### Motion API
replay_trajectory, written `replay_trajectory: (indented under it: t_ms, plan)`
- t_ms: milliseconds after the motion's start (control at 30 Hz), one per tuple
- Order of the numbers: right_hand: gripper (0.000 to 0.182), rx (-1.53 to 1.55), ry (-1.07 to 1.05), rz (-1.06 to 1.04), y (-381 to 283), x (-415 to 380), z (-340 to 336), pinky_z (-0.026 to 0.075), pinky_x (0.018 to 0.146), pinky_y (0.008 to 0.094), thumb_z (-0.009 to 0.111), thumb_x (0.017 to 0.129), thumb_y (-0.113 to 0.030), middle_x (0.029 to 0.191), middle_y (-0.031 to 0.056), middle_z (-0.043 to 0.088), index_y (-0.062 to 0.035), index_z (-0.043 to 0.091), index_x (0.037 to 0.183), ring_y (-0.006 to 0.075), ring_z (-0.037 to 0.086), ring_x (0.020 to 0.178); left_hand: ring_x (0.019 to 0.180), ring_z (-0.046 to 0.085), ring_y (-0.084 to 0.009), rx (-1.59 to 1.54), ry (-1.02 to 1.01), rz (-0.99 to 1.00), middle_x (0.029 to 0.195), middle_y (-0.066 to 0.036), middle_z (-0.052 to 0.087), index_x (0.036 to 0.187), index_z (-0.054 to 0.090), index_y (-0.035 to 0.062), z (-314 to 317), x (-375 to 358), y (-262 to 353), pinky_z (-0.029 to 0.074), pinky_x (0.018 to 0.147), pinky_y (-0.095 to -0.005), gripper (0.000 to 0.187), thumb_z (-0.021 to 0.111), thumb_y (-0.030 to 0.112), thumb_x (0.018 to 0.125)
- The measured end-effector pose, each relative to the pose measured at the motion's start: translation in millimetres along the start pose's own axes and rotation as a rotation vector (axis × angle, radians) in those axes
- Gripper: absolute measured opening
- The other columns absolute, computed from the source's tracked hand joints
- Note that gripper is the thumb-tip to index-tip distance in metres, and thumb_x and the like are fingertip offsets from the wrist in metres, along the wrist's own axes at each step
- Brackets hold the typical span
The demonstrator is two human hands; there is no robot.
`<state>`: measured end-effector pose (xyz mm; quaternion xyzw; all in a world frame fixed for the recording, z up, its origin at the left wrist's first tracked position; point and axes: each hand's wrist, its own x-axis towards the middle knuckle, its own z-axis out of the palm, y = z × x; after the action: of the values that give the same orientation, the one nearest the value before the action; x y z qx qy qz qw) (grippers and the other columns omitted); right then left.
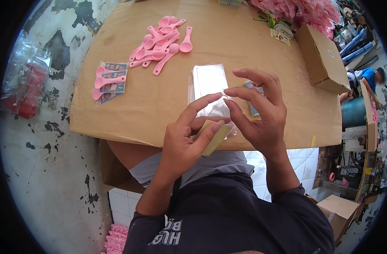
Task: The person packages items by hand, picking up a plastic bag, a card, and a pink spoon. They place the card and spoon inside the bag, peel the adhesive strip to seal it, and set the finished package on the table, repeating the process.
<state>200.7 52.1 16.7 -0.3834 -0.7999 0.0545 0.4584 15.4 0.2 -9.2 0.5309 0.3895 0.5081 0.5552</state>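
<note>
My left hand holds a small pale-yellow card between thumb and fingers, its index finger stretched toward my right hand. The thumb and index finger of my right hand are pinched close to that left fingertip; what lies between them is too small to make out. Beneath both hands is a stack of clear plastic bags on the brown-paper-covered table. Partly hidden behind my right hand lies a small stack of printed cards.
Pink measuring spoons lie heaped at the back left. Closer in are several bagged spoons with cards. A cardboard box stands at the right edge, near a pink pile. Another person is at far right.
</note>
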Motion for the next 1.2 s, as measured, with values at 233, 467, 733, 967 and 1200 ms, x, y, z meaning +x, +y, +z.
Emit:
replay_trajectory:
  t_ms: [233,467,733,967,1200]
  plan:
    - [0.019,-0.039,0.054,-0.015,5,-4,-1,0.051,0.086,0.0410,0.078,0.075,-0.003,0.117,0.0091,0.068,-0.0055,0.073,0.093,0.0306,0.060,0.107,0.094,0.070,-0.0094,0.056,-0.036,0.012,0.095,-0.014,0.078,0.147,0.050,0.0060,6,5,-4,0.051,0.078,-0.0225,0.049,0.062,0.005,0.100]
    - [0.016,-0.081,0.065,-0.011,7,-9,-5,0.051,0.086,0.0409,0.075,0.073,-0.001,0.114,0.0083,0.069,-0.0046,0.069,0.087,0.0312,0.061,0.105,0.098,0.067,-0.0087,0.098,-0.129,-0.029,0.100,-0.014,0.076,0.147,0.045,-0.0021,8,6,-2,0.049,0.080,-0.0189,0.050,0.063,0.000,0.100]
    - [0.015,0.022,0.151,0.224,14,-4,-24,0.051,0.090,0.0355,0.073,0.077,0.001,0.113,0.0117,0.069,-0.0032,0.067,0.090,0.0265,0.064,0.106,0.097,0.070,-0.0124,0.036,-0.126,-0.083,0.111,-0.020,0.075,0.144,0.047,-0.0025,4,7,-3,0.053,0.080,-0.0224,0.047,0.063,0.007,0.101]
    - [0.018,0.743,0.032,0.075,47,10,-123,0.050,0.093,0.0350,0.060,0.095,-0.014,0.116,0.0228,0.065,0.0017,0.064,0.103,0.0269,0.063,0.102,0.078,0.070,-0.0079,-0.091,0.127,-0.064,0.115,-0.018,0.075,0.134,0.053,-0.0014,-4,6,-4,0.051,0.056,-0.0194,0.035,0.062,0.009,0.102]
    - [0.026,-0.966,0.123,0.246,137,-26,-142,0.039,0.110,0.0499,0.066,0.099,-0.018,0.113,0.0118,0.071,-0.0064,0.065,0.122,0.0194,0.070,0.101,0.101,0.072,-0.0189,-0.123,0.203,0.050,0.119,-0.021,0.072,0.120,0.062,-0.0034,-11,6,-4,0.059,0.071,-0.0236,0.022,0.064,0.005,0.100]
